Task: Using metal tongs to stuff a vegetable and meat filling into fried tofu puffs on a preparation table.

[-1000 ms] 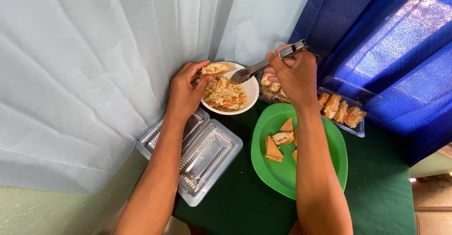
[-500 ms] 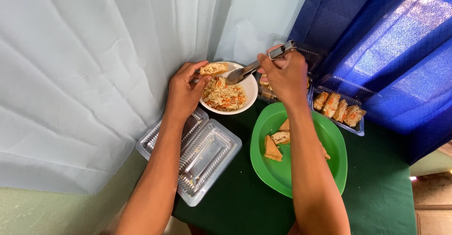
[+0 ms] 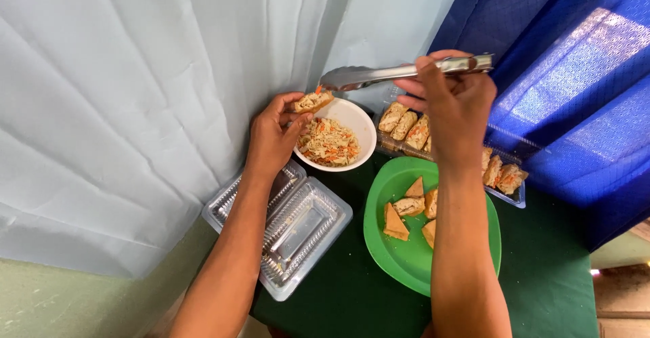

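Observation:
My left hand (image 3: 274, 137) holds a small filled tofu piece (image 3: 312, 100) over the rim of a white bowl (image 3: 361, 129) of shredded vegetable filling (image 3: 328, 141). Metal tongs (image 3: 379, 75) are gripped in my right hand (image 3: 453, 104), their tip pointing left just above the filled piece. Below my right forearm, a green plate (image 3: 406, 257) carries several triangular tofu pieces (image 3: 395, 221).
A clear plastic tray (image 3: 504, 175) of filled tofu pieces lies behind the green plate. Open empty clear plastic containers (image 3: 298, 233) sit at the left of the dark green tabletop (image 3: 542, 277). A pale curtain hangs at the left, blue fabric at the right.
My right hand lifted the tongs out of the bowl and up. My left hand raised the filled piece slightly above the bowl's rim.

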